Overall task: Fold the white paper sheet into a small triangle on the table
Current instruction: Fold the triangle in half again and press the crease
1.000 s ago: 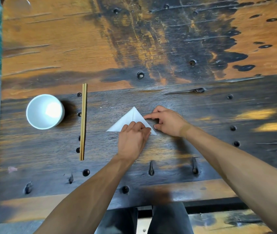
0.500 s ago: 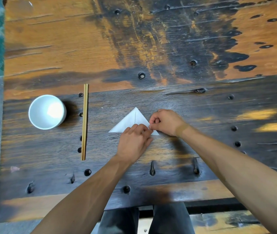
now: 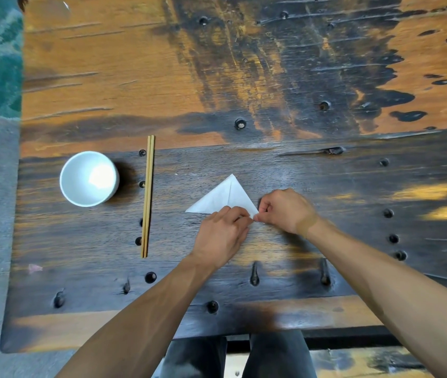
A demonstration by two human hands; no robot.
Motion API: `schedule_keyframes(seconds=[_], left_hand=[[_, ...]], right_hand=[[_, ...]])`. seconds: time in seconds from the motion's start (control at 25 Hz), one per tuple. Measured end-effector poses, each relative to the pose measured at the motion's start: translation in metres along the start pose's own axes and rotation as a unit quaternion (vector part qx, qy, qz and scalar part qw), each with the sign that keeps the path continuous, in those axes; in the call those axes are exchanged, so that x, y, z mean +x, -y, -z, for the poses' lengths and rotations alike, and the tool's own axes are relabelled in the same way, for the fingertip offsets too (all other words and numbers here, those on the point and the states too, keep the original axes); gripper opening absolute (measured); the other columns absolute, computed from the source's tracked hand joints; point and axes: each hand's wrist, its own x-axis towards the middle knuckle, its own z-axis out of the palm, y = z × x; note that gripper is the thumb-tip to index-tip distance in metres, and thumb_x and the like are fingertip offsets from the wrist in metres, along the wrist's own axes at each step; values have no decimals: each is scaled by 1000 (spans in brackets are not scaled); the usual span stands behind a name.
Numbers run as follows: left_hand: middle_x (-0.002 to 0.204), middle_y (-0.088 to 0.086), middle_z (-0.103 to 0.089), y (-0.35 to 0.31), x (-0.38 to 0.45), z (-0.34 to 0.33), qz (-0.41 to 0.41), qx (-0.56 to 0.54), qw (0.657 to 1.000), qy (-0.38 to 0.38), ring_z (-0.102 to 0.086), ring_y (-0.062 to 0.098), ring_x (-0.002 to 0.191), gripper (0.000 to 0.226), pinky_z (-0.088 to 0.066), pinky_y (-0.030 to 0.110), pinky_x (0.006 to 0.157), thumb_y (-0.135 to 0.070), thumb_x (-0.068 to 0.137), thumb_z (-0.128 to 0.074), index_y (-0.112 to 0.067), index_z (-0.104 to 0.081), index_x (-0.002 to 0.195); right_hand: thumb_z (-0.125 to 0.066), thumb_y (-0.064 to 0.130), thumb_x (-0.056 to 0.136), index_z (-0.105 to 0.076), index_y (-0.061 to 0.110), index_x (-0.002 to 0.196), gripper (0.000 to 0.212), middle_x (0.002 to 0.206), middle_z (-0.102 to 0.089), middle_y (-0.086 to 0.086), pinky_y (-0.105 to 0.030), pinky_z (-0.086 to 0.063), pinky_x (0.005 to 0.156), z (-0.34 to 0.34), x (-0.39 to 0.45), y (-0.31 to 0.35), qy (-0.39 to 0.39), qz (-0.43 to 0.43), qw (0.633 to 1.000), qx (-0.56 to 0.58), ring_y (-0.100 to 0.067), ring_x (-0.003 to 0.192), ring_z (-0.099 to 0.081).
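White paper sheet point(image 3: 221, 199) already triangle, mid-worktop point(image 3: 326, 186). Left hand point(image 3: 223, 231) pinning near edge; right hand point(image 3: 285, 210) pinching right corner. Risk: slipping, skewed crease, layers misaligned.

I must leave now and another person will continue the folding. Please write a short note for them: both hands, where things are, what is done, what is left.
Left hand: lies on the near edge of the white paper, fingers at its right corner.
Right hand: pinches that same right corner.
Paper: already a flat triangle on the table, apex pointing away.
Bowl and chopsticks: to the left, untouched.
Left: probably fold it once more into a smaller triangle and press the crease.
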Motion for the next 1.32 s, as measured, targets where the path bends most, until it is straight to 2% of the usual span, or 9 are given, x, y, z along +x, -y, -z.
schedule_keyframes(seconds=[0.16,0.28,0.52,0.68,0.84,1.0,1.08,1.2,1.32], left_hand=[[103,0,-67,0,-1,5,-40,9,999,-14,-62,22,82,20,-54,35,60,-16,84,-70,-16,-72,104],[102,4,-66,4,4,14,-56,34,997,-42,-60,26,85,26,-50,37,65,-13,81,-71,-14,-70,107],[133,8,-57,13,13,22,-18,137,990,31,-53,29,117,44,-44,42,89,-35,90,-58,-13,-58,129],[153,9,-35,20,16,19,30,148,984,91,-39,28,129,56,-36,43,100,-44,99,-37,-12,-38,145],[159,9,-22,24,20,19,40,154,981,108,-35,28,132,59,-35,45,101,-47,100,-31,-12,-30,148],[162,8,-16,26,23,20,36,170,978,111,-36,29,130,60,-36,46,98,-49,100,-27,-15,-27,149],[162,8,-15,26,26,20,39,174,977,117,-36,30,129,60,-36,47,97,-50,100,-25,-16,-25,149],[162,8,-14,28,26,19,39,174,976,128,-35,31,128,62,-35,47,97,-52,99,-24,-17,-23,150],[163,8,-11,30,26,20,32,158,977,140,-33,31,129,62,-34,47,99,-54,99,-24,-19,-23,150]], right_hand=[[-70,53,80,-58,31,67,28,79,-62,7,-28,-35,66,1,-1,5,-2,-14,999,-51,-17,86,-57],[-71,54,79,-58,31,69,28,83,-60,3,-27,-33,70,5,1,7,5,-17,998,-62,-18,86,-52],[-72,55,77,-56,29,75,30,83,-58,3,-30,-35,68,8,2,11,-8,-3,995,-102,-19,87,-55],[-77,51,73,-42,25,90,47,101,-61,3,-31,-31,67,8,2,9,-39,36,994,-97,-21,90,-55],[-80,48,71,-34,28,102,59,113,-58,2,-33,-32,69,6,1,7,-44,57,995,-70,-25,97,-57],[-78,49,73,-25,40,133,81,125,-57,0,-32,-35,70,5,2,5,-46,76,992,-86,-27,106,-59],[-76,51,75,-8,49,144,97,122,-56,0,-32,-36,69,5,4,6,-44,89,988,-118,-27,105,-60],[-74,56,75,12,55,144,110,114,-56,-1,-32,-35,68,8,8,7,-27,100,981,-165,-27,101,-61],[-62,72,76,15,57,142,103,109,-57,-1,-33,-34,68,15,13,11,-5,96,983,-158,-26,96,-63]])
